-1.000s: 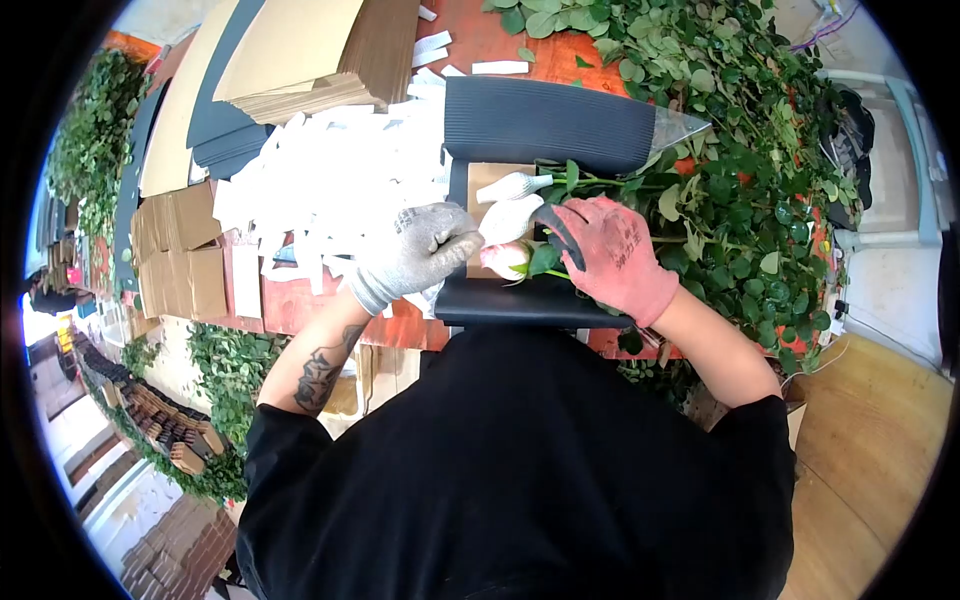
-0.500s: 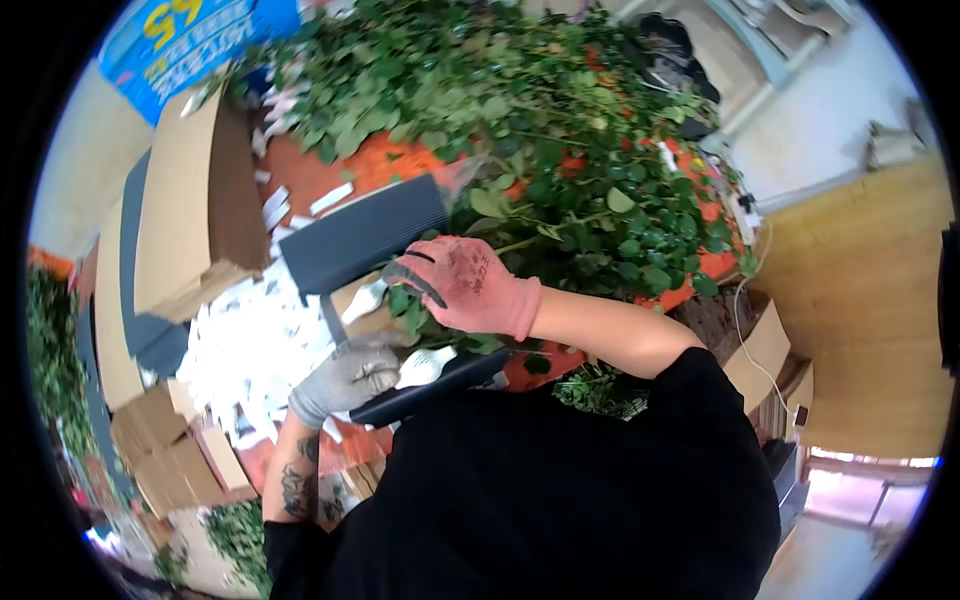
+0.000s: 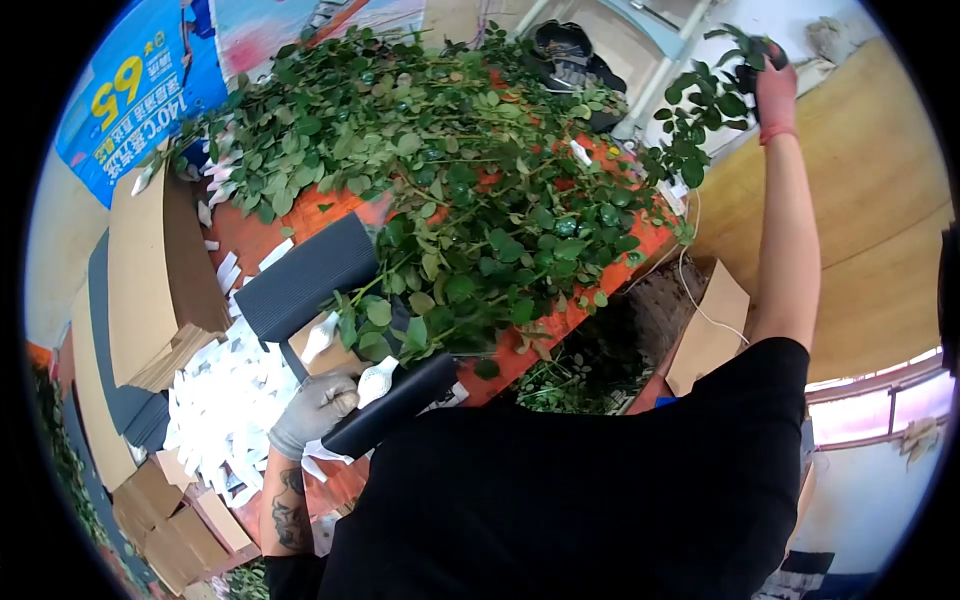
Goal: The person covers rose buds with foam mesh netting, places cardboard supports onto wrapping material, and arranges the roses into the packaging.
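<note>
My left hand (image 3: 318, 412), in a grey glove, is closed at the left end of a dark rolled-up corrugated sheet (image 3: 410, 398). Whatever its curled fingers hold is hidden. Just right of its thumb, a flower head in a white sleeve (image 3: 377, 381) lies against the sheet. Another white-sleeved head (image 3: 320, 338) rests on brown cardboard above. Out at the upper right, my right hand (image 3: 775, 95), in a pink glove with dark fingers, is closed round a leafy rose stem (image 3: 700, 115), whose leaves hang down to the left.
A large heap of leafy stems (image 3: 470, 200) covers much of the orange table (image 3: 255, 240). White paper strips (image 3: 220, 410) are piled at left, beside stacked cardboard (image 3: 150, 270). A dark corrugated piece (image 3: 308, 277) lies centrally. A white cable (image 3: 690, 290) hangs at the right edge.
My right hand has swung from above the sheet out to the upper right, where it holds a leafy stem. My left hand stays by the sheet. The whole view has shifted.
</note>
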Available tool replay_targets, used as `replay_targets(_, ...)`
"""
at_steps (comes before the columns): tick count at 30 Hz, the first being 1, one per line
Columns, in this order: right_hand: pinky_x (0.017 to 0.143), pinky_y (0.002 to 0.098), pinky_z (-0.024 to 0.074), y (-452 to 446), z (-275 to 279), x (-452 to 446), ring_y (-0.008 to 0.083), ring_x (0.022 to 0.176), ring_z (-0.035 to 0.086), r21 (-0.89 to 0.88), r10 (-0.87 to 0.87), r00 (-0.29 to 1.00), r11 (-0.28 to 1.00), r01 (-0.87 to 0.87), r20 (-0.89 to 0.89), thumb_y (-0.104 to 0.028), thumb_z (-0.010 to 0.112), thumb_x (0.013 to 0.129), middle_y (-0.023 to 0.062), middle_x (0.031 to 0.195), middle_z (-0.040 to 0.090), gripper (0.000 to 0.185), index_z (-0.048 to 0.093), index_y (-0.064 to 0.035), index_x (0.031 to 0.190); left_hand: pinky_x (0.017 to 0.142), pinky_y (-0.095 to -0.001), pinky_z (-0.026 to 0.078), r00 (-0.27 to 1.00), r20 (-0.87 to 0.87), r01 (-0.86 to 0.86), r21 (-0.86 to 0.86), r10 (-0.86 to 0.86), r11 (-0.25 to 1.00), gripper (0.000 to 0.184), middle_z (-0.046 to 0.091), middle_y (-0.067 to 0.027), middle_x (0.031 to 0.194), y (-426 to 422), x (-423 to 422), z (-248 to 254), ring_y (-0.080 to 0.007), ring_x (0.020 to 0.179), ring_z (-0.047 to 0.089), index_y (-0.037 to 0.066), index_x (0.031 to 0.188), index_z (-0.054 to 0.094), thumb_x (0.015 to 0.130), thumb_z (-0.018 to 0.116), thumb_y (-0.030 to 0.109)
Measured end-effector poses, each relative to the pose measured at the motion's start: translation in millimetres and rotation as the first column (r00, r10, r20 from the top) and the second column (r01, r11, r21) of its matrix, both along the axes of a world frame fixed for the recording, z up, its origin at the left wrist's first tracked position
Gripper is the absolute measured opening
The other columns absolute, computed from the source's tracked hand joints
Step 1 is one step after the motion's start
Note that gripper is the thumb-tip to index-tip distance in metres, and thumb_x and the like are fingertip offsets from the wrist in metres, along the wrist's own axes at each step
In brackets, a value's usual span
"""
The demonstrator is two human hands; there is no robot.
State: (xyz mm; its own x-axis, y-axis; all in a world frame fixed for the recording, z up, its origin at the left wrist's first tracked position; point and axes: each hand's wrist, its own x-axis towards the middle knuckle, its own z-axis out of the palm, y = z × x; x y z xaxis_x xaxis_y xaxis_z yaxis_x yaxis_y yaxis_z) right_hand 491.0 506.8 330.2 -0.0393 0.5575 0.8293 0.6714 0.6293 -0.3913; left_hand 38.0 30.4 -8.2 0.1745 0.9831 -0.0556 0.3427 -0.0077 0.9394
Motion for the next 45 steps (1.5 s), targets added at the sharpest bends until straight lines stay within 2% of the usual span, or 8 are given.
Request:
replay_targets(5,0.070,0.0369,0.0489,-52,74,141,0.0283,0.076,0.063,0.297,-0.407,0.793,0.770,0.565,-0.453,-0.010,0.058,0.073,0.0184,0.087,0.067,0.023,0.063,0.0033,0.091,0.069,-0.0347,0.044,0.998,-0.026,-0.048,-0.001,0.048,0.999,0.026,0.056,-0.0123,0.076,-1,3,5,-0.0256,0.073,0.055,0.000,0.076,0.055,0.087,0.060,0.024)
replay_targets(16,0.078,0.0370,0.0494,-310,39,143,0.0252,0.091,0.062,0.673,-0.160,0.980,0.712,0.198,-0.118,-0.007,0.056,0.080,0.0187,0.108,0.061,0.034,0.054,0.0096,0.110,0.060,-0.0415,0.043,0.901,-0.320,0.388,0.286,-0.294,0.876,0.014,0.049,-0.0141,0.070,57,124,136,-0.0324,0.065,0.053,0.003,0.076,0.050,0.083,0.058,0.013)
replay_targets(19,0.081,0.0372,0.0493,-336,-21,125,0.0247,0.095,0.061,0.554,-0.068,0.997,0.829,0.072,-0.028,-0.006,0.055,0.082,0.0185,0.114,0.059,0.036,0.052,0.0101,0.115,0.059,-0.0415,0.045,0.923,-0.261,0.384,0.684,-0.283,0.621,0.019,0.050,-0.0132,0.072,99,191,77,-0.0321,0.065,0.055,0.003,0.079,0.053,0.086,0.054,0.020)
replay_targets(22,0.084,0.0374,0.0492,-330,-101,112,0.0242,0.100,0.060,0.240,0.083,0.988,0.964,-0.112,0.130,-0.005,0.053,0.084,0.0182,0.120,0.058,0.039,0.050,0.0106,0.119,0.069,-0.0406,0.050,0.740,-0.523,0.589,0.202,-0.422,0.783,0.036,0.057,-0.0141,0.087,94,236,107,-0.0305,0.081,0.061,0.003,0.099,0.053,0.083,0.057,0.035)
replay_targets(27,0.099,0.0408,0.0390,-276,-224,83,0.0326,0.114,0.052,-0.254,0.168,0.521,0.962,0.097,0.837,-0.006,0.060,0.076,0.0177,0.126,0.053,0.052,0.049,-0.0019,0.127,0.081,-0.0404,0.049,0.793,-0.528,0.528,0.347,-0.304,0.776,0.042,0.060,-0.0089,0.103,56,169,92,-0.0259,0.092,0.061,0.006,0.109,0.058,0.077,0.064,0.034)
replay_targets(32,0.097,0.0392,0.0394,-251,-256,19,0.0319,0.115,0.050,-0.632,0.587,0.241,0.679,0.373,0.773,-0.008,0.063,0.073,0.0151,0.121,0.056,0.051,0.053,-0.0069,0.123,0.085,-0.0392,0.045,0.760,-0.640,0.090,0.272,0.110,0.958,0.040,0.060,-0.0110,0.097,-32,61,73,-0.0279,0.096,0.057,0.006,0.107,0.061,0.073,0.069,0.026)
replay_targets(36,0.093,0.0397,0.0407,-274,-204,-102,0.0303,0.108,0.053,-0.680,0.654,0.393,0.727,-0.091,0.647,-0.017,0.067,0.074,0.0104,0.115,0.058,0.046,0.057,-0.0126,0.119,0.082,-0.0392,0.044,0.707,-0.693,-0.194,-0.002,0.139,0.981,0.044,0.057,-0.0094,0.095,-64,43,72,-0.0295,0.092,0.055,0.010,0.109,0.060,0.071,0.071,0.030)
replay_targets(45,0.077,0.0377,0.0472,-305,-287,-318,0.0253,0.088,0.061,-0.739,0.694,-0.338,0.423,-0.523,0.636,-0.035,0.064,0.075,0.0088,0.087,0.062,0.034,0.056,-0.0083,0.094,0.066,-0.0373,0.047,0.534,-0.748,-0.299,0.268,0.394,0.916,0.016,0.057,-0.0047,0.078,-49,53,25,-0.0242,0.074,0.059,0.012,0.082,0.058,0.075,0.065,0.024)
